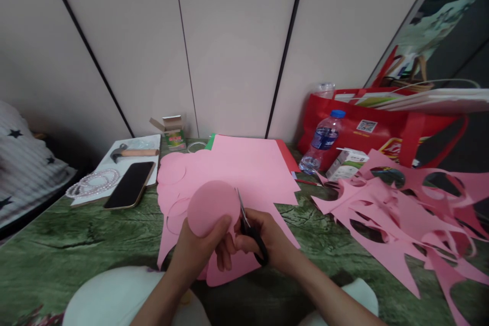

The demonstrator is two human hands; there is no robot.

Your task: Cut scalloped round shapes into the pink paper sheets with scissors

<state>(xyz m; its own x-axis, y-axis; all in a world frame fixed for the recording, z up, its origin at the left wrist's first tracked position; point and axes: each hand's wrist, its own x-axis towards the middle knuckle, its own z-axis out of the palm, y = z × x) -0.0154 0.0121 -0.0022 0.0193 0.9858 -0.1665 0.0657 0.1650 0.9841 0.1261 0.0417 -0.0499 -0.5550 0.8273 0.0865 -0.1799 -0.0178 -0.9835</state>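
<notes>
Scissors sit in the right hand, fingers closed through the black loops. The blades point up and away, and their tips meet the right edge of the disc. Whether the blades are parted is too small to tell. The left hand pinches this pink paper disc at its lower edge, thumb in front, and holds it upright just above the pink sheets at the near middle of the table.

The left fingertips lie close beside the blades, so a deep snip could nick them. The disc is thin and held at one edge only, so it may flop or twist, and a cut could wander or tear. The sheets right beneath could also catch in the blades.

At the left lie a phone, beads and a hammer, with a small open box beyond. At the far right stand a bottle, a carton and a red bag. Pink scraps spread over the near right. Nothing lies between the hands and the disc, but the scraps crowd the right arm's side.
</notes>
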